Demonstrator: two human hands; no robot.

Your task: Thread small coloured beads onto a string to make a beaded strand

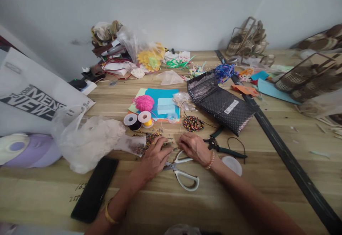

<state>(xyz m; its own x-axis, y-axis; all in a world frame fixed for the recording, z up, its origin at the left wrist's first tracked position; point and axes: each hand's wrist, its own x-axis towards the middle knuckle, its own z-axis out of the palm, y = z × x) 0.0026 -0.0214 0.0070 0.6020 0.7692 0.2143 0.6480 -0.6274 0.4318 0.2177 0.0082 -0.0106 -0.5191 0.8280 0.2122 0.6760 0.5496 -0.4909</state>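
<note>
Half curled, the left hand (157, 152) touches beads (150, 137), the right hand (194, 146) nearly closed, both grips unclear

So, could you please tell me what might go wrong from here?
The small beads lie close to the left hand, so a bump might scatter them. The scissors lie with their handles spread and their blades near that hand, so they could perhaps nick it. The right hand, near one handle, might also knock them.
</note>
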